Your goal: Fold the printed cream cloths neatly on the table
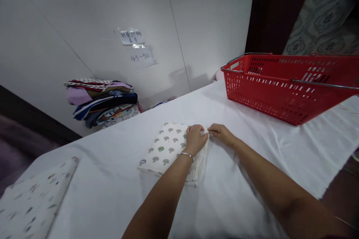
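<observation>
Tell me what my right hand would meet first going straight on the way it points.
The folded mushroom-print cloth: its far right corner is right at your right hand, with your left hand just beyond, though depth is hard to judge.

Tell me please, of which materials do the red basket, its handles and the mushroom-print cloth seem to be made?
The red basket: probably moulded plastic, smooth-looking; its walls have regular slots.
Its handles: likely metal, thin grey bars with a sheen.
The mushroom-print cloth: soft matte fabric, perhaps cotton, folded in layers; the exact fibre cannot be told.
</observation>
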